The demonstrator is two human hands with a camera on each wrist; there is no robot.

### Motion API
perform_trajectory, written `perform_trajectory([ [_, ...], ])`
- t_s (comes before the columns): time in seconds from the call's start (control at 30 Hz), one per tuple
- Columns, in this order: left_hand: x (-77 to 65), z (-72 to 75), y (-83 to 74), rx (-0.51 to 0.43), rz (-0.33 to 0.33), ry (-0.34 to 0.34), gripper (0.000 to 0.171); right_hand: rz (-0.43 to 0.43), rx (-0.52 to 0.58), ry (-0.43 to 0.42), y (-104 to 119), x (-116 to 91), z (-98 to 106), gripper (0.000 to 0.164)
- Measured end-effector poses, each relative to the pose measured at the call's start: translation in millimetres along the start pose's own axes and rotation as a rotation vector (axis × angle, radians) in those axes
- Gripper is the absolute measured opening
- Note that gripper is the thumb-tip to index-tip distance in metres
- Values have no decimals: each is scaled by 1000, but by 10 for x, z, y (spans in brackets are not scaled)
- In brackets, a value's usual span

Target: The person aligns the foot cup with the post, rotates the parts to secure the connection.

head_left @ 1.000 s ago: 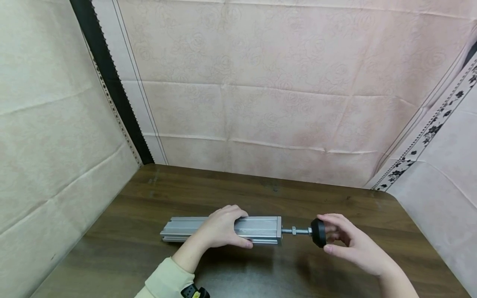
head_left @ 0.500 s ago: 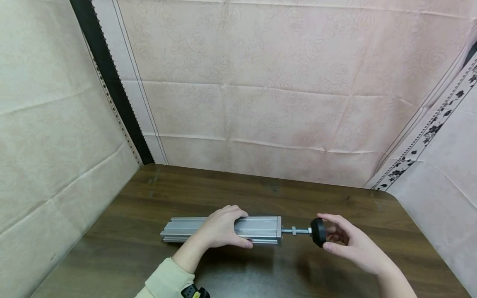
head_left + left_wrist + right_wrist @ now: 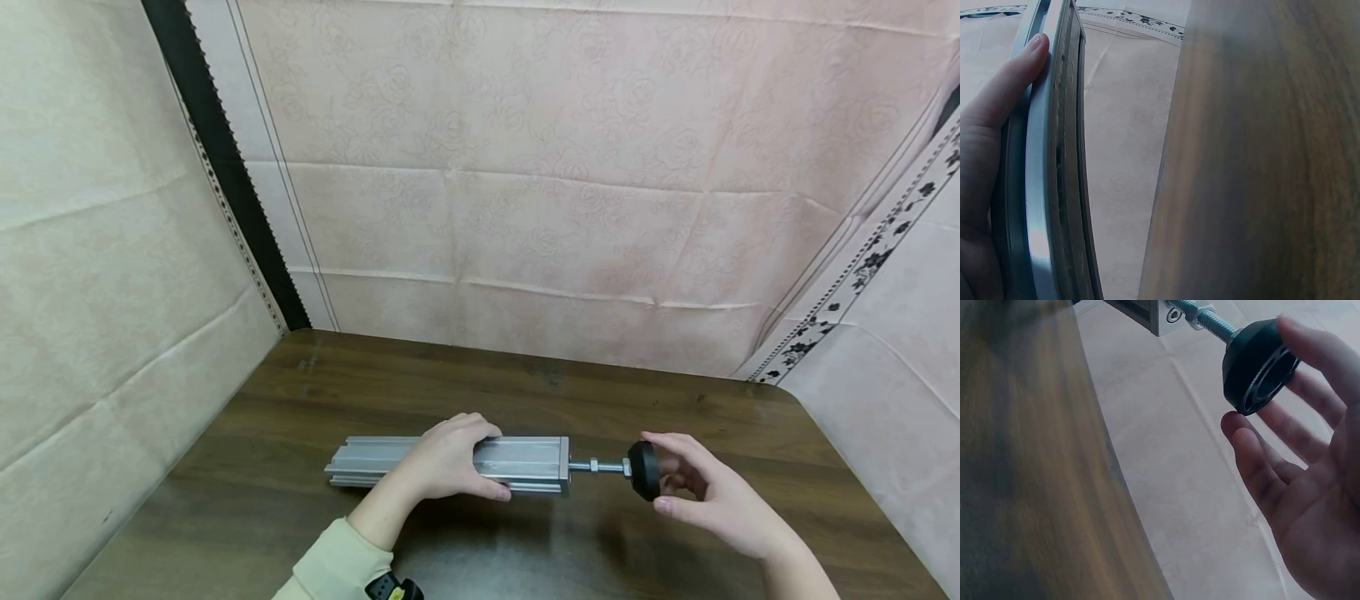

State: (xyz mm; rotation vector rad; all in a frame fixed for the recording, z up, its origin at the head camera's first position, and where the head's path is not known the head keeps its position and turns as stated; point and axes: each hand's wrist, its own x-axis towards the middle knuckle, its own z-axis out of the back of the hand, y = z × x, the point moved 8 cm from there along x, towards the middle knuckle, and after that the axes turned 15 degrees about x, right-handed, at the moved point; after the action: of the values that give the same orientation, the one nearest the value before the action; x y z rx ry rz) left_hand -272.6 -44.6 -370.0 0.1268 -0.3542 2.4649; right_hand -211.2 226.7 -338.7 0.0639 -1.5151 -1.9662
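Observation:
My left hand (image 3: 450,458) grips a silver aluminium profile (image 3: 521,454) from above, thumb along its near side. In the left wrist view the thumb (image 3: 1013,78) presses against the profile's grooved face (image 3: 1038,162). From the profile's right end plate a threaded rod (image 3: 607,467) with nuts sticks out. A black leveling foot (image 3: 642,471) sits at the rod's outer end. Fingertips of my right hand (image 3: 708,492) pinch the rim of this foot. Seen from the right wrist, the foot's hollow underside (image 3: 1269,378) faces the palm, and the fingers (image 3: 1310,344) surround its edge.
Beneath the hands lies a dark wood-grain table (image 3: 420,375). Pale patterned cloth (image 3: 525,208) hangs behind it and along both sides. A black strip (image 3: 225,167) runs down the cloth at the left. A black band (image 3: 393,587) is on the left wrist.
The profile, the foot and both hands have shifted very slightly to the right. The right hand's fingers have changed position a little around the foot's rim; the left hand keeps its grip.

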Motion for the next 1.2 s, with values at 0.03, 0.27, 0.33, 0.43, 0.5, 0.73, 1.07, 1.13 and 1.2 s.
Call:
perform_trajectory([
  [0.03,1,2,-2,0,-1,-1,71,-10,-15,-16,-5,-3,11,65],
  [0.27,1,5,-5,2,2,-14,71,23,-3,6,24,11,5,72],
  [0.33,1,5,-4,6,3,-18,71,49,21,30,36,15,-6,73],
  [0.43,6,1,1,11,3,-20,71,46,21,22,27,13,3,69],
  [0.5,10,-4,6,13,4,-16,72,14,5,-6,8,11,21,66],
  [0.73,16,-14,10,6,6,-11,73,-16,-33,-37,9,19,48,66],
  [1.07,-3,-9,-11,-1,14,-22,69,9,15,-19,-6,23,36,64],
  [1.13,-2,-5,-14,0,11,-25,69,-15,13,-44,-24,20,58,61],
  [1.2,4,-5,-18,2,7,-26,70,-24,16,-47,-28,13,67,62],
])
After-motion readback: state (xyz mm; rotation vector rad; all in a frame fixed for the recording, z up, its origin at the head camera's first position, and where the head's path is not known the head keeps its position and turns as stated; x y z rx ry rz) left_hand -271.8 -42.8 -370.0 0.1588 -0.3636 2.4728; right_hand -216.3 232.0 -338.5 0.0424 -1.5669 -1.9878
